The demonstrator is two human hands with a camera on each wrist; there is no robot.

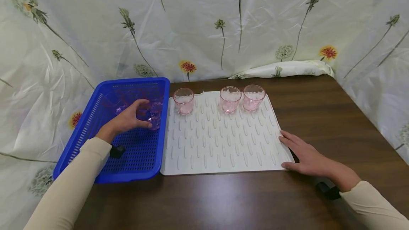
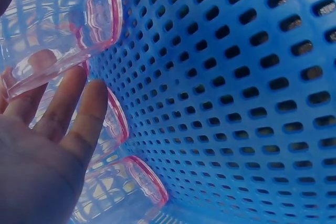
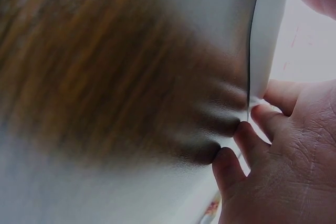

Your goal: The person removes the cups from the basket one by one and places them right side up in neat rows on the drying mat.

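Note:
In the head view my left hand [image 1: 129,116] reaches into the blue basket [image 1: 164,134] at the left. Its thumb and fingers curve round a clear pink-rimmed glass [image 1: 154,122]. The left wrist view shows this glass [image 2: 58,19] lying on its side against the fingers of my left hand [image 2: 47,145]; more such glasses lie below it. My right hand [image 1: 308,155] rests with fingers spread at the right edge of a white ridged drying mat [image 1: 220,141]. Upright on the mat's far side are a left glass [image 1: 184,102], a middle glass [image 1: 230,100] and a right glass [image 1: 253,98].
The basket stands directly against the mat's left edge on a dark brown wooden table [image 1: 223,198]. Behind the table hangs a flowered cloth [image 1: 198,27], part of it bunched along the back edge. Other glasses lie in the basket's far part.

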